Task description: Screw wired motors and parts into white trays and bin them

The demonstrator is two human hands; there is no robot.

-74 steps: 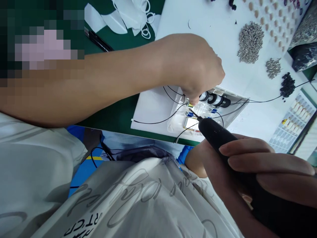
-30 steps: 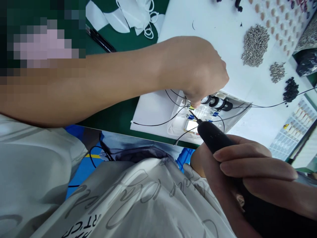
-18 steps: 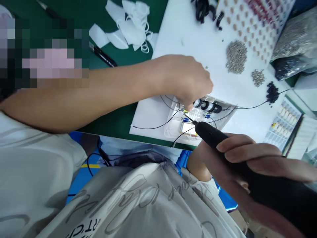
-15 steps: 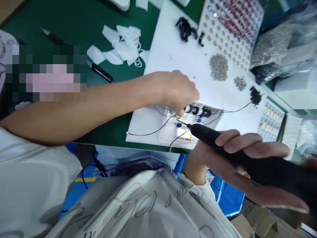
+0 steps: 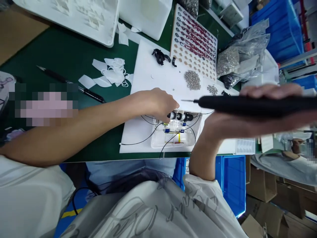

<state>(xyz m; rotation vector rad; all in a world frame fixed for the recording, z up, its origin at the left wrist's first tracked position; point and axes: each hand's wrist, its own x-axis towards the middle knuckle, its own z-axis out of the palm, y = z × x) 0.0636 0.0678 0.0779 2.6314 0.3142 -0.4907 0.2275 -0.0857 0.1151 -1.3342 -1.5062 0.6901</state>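
Note:
My right hand is wrapped round a black electric screwdriver, raised close to the camera. Its thin bit points left and shows above the work. My left hand is closed, with curled fingers bent down over the upper left of a white plastic housing. What its fingertips grip is hidden. Beside them, black-and-white cylinders lie along the housing's far side. Inside it are small blue parts and a pale block with a yellow band. Black wires trail out onto the white board.
On the white board lie silver screws, a smaller screw pile and black curved parts. A peg board stands behind. White pieces and a pen lie left. Another person's sleeve shows at right.
My right hand has lifted the screwdriver up from the housing, its bit now away from the small parts. My left hand stays at the housing. The camera view has shifted.

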